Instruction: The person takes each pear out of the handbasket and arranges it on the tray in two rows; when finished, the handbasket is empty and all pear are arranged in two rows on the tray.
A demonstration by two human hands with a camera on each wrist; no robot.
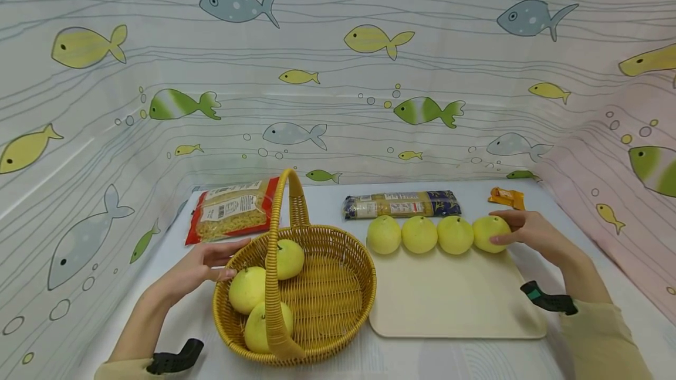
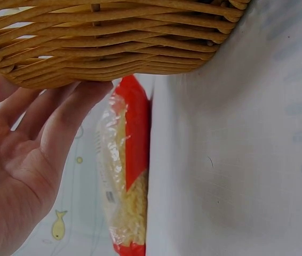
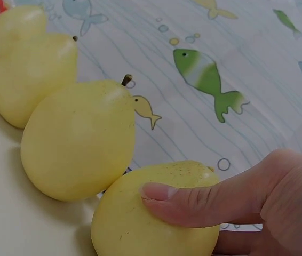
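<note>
Currently, in the head view, the right hand grips the end fruit at one o'clock of the tray; the left hand touches the basket at ten o'clock (three yellow fruits sit inside). From the left wrist, its fingers look straight, a pasta bag at six o'clock. From the right wrist, neighbouring fruits trail toward eleven o'clock

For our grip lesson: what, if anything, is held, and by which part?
Right hand holds the rightmost yellow fruit by its right side; left hand touches the outside of the basket.
</note>
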